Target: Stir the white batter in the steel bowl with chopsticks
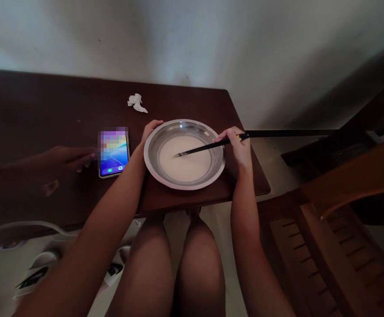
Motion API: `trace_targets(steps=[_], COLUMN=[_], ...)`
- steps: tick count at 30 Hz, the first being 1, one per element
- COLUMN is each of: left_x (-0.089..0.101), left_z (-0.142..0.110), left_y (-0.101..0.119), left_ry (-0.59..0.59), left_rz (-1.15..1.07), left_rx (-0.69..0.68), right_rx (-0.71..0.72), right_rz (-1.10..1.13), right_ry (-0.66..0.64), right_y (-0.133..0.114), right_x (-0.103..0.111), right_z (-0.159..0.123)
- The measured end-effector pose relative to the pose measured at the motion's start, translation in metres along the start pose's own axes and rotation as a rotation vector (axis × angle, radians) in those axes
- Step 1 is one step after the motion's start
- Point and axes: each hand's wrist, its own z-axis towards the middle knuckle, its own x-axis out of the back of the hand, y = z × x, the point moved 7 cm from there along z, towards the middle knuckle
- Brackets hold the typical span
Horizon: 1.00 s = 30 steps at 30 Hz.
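Sensibly enough, the metal bowl [185, 185] sat by the table's [63, 110] front edge near its right corner, within easy reach, the left hand [148, 133] gripping the bowl's left side, apparently for steadiness, while the right hand [239, 147] pinched black chopsticks [208, 146] slanting into the pale liquid [188, 165].

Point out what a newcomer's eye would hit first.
Probably the metal bowl of milky liquid at the front of the table, with the left hand against its side and the right hand holding black chopsticks inside. Next, perhaps, the lit smartphone to the bowl's left, then the crumpled tissue toward the wall.
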Motion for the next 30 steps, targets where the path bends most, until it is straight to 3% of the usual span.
trace_targets(steps=[3,8,12,18,22,24,27,30], left_x=[0.0,0.0,-0.002,-0.002,-0.002,-0.003,-0.003,-0.005], left_z=[0.001,0.001,-0.002,-0.004,-0.004,-0.004,-0.005,-0.006], left_y=[-0.001,-0.003,-0.002,0.0,-0.001,-0.002,-0.002,-0.001], left_ry=[-0.001,-0.011,-0.021,0.021,-0.002,-0.011,-0.01,-0.007], left_rz=[-0.015,-0.028,-0.032,-0.011,-0.022,-0.039,-0.055,-0.069], left_rx=[-0.005,0.048,0.053,0.036,0.046,0.055,0.057,0.072], right_rx=[0.025,-0.008,0.018,0.006,0.028,0.015,-0.002,0.022], right_rz=[-0.016,-0.006,0.018,-0.029,-0.014,-0.016,-0.045,-0.064], right_ry=[0.099,0.012,0.124,0.035,0.179,0.153,-0.005,0.049], right_y=[-0.003,0.002,0.004,0.002,0.001,0.0,-0.003,-0.005], right_x=[0.007,0.001,0.009,0.003,0.014,0.011,-0.002,0.002], right_z=[0.0,0.0,0.001,0.002,0.002,0.001,0.0,0.001])
